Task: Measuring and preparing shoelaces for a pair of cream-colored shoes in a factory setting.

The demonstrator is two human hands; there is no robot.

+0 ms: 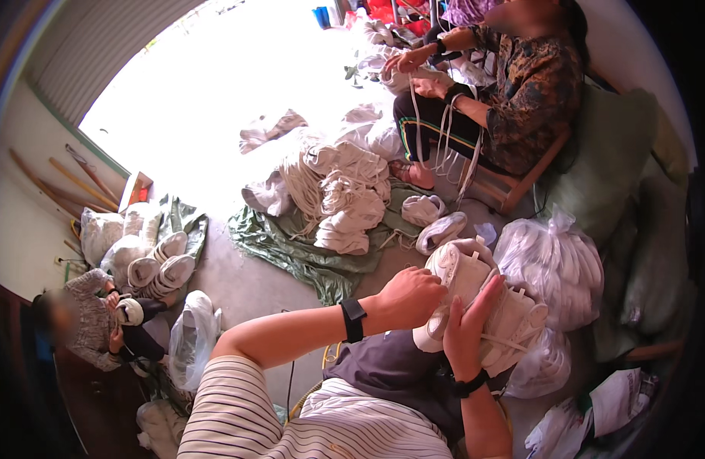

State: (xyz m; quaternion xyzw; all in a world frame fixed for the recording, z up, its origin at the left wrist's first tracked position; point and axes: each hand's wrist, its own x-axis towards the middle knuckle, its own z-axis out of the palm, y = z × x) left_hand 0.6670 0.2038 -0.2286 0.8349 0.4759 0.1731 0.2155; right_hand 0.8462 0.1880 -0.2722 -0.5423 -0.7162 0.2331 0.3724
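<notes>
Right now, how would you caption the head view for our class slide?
Left hand and right hand handle pale shoes near a green tarp.

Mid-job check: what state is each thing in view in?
Off-white shoe: held, tilted
Second shoe: close beside it
Left grip: curled shut at the shoe
Right grip: holding the shoe
Large clear bag: filled, top gathered
Green tarp: spread, rumpled
White pile: loosely heaped

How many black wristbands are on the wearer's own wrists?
2: one black wristband behind the left hand, a second black wristband below the right hand. Anything under the striped sleeve would be hidden.
</notes>
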